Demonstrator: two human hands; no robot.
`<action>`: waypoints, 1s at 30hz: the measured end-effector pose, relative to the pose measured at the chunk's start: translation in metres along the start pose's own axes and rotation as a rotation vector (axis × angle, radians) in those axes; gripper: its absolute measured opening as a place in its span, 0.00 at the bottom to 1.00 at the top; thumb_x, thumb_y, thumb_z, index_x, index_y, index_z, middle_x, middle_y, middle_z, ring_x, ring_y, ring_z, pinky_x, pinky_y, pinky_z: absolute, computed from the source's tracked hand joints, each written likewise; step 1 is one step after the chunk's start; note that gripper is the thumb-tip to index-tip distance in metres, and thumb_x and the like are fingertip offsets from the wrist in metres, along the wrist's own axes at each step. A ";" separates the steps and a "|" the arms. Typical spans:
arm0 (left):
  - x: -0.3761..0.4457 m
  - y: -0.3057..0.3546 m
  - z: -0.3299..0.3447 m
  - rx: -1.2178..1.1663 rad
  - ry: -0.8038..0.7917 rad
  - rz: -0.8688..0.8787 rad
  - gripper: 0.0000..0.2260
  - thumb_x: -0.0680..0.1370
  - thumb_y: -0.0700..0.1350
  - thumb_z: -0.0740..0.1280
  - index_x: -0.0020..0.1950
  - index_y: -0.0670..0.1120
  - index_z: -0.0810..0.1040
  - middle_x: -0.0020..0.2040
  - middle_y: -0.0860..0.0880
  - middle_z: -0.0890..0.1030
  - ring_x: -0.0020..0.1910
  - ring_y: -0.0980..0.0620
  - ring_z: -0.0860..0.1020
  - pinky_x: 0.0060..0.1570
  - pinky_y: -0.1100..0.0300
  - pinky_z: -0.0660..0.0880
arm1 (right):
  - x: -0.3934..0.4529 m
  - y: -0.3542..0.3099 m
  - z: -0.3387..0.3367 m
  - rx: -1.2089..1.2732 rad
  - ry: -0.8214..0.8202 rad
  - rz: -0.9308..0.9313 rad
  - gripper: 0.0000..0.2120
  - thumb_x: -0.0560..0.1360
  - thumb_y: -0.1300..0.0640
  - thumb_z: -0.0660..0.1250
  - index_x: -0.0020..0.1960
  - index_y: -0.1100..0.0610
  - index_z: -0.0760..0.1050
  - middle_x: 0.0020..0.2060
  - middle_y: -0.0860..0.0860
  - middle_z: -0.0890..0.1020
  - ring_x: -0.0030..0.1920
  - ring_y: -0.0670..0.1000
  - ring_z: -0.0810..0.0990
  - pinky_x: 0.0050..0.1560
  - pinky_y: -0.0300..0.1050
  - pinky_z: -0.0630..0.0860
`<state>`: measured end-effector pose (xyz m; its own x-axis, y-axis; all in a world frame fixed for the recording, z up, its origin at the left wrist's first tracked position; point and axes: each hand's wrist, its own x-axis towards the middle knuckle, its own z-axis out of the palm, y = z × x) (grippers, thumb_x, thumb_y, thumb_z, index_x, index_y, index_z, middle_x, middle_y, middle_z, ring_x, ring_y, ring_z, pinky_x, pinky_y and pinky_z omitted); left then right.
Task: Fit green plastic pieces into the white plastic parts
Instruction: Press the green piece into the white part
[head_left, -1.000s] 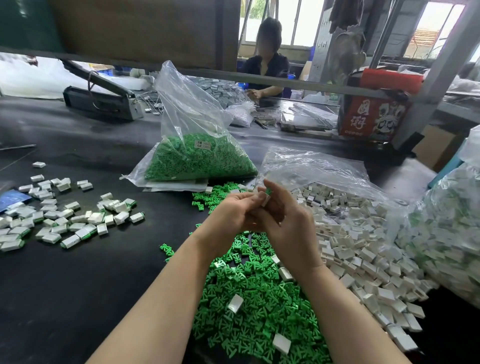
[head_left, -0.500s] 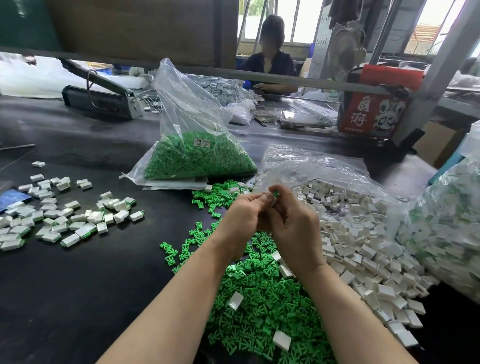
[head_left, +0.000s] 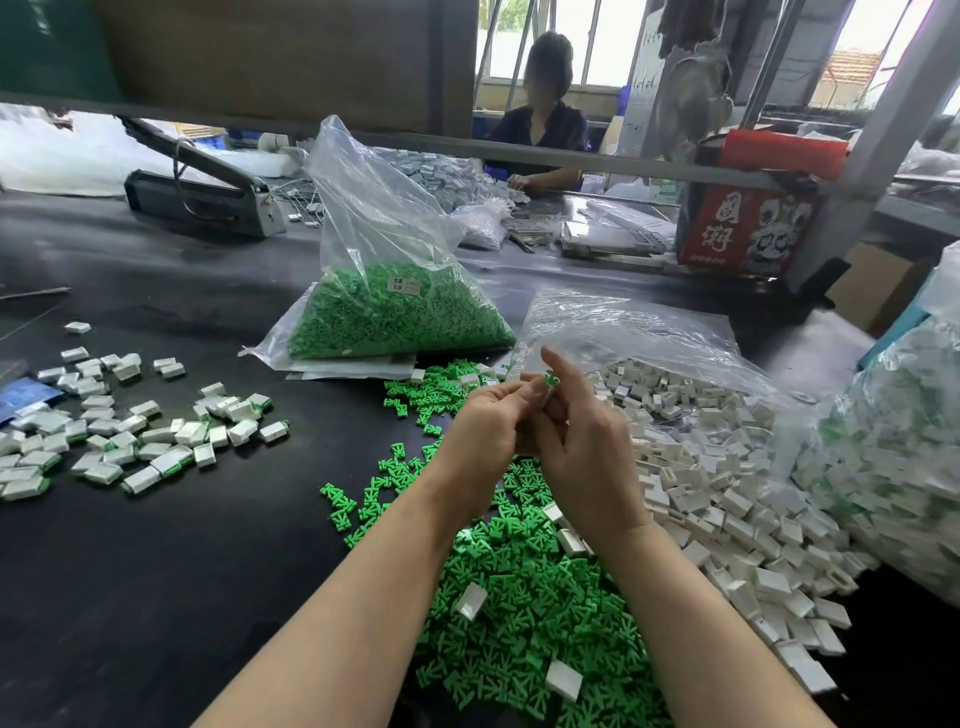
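- The right hand and left hand meet above the black worktable, fingers curled together, pinching 1 green plastic piece whose tip shows at the fingertips.
- The white plastic part it should enter is hidden between the hands; I cannot tell how far it is seated.
- Loose white plastic parts lie right, loose green pieces below, finished assemblies left.
- Best done by squaring the piece to the opening, then pressing straight, not at a tilt.

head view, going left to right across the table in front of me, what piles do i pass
scattered assembled pieces → loose green pieces under the left hand and right hand → white parts pile → bag of finished parts
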<state>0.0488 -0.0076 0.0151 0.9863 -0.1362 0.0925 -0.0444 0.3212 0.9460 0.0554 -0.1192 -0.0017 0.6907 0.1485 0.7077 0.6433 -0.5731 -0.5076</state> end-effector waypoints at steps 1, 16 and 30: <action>0.000 0.000 0.000 0.001 0.004 0.001 0.18 0.83 0.42 0.60 0.37 0.47 0.83 0.35 0.49 0.83 0.33 0.55 0.81 0.34 0.64 0.77 | 0.000 0.000 0.001 -0.003 0.008 -0.002 0.21 0.78 0.63 0.67 0.70 0.60 0.71 0.47 0.54 0.85 0.43 0.45 0.79 0.45 0.35 0.74; -0.001 -0.011 0.012 -0.037 0.059 0.019 0.14 0.84 0.40 0.57 0.43 0.42 0.79 0.37 0.46 0.81 0.36 0.53 0.79 0.39 0.62 0.76 | -0.008 0.006 0.006 -0.040 0.145 0.069 0.12 0.75 0.63 0.70 0.59 0.59 0.79 0.37 0.50 0.84 0.33 0.47 0.78 0.33 0.38 0.73; -0.005 0.000 0.003 -0.001 -0.008 0.082 0.17 0.85 0.43 0.56 0.43 0.42 0.79 0.36 0.47 0.83 0.36 0.54 0.81 0.37 0.65 0.77 | -0.002 -0.001 0.008 0.184 0.137 0.181 0.21 0.75 0.59 0.72 0.66 0.48 0.75 0.48 0.46 0.85 0.46 0.42 0.85 0.47 0.48 0.84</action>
<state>0.0431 -0.0091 0.0158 0.9781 -0.1166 0.1722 -0.1250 0.3322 0.9349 0.0555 -0.1121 -0.0066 0.7569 -0.0599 0.6508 0.5713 -0.4230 -0.7034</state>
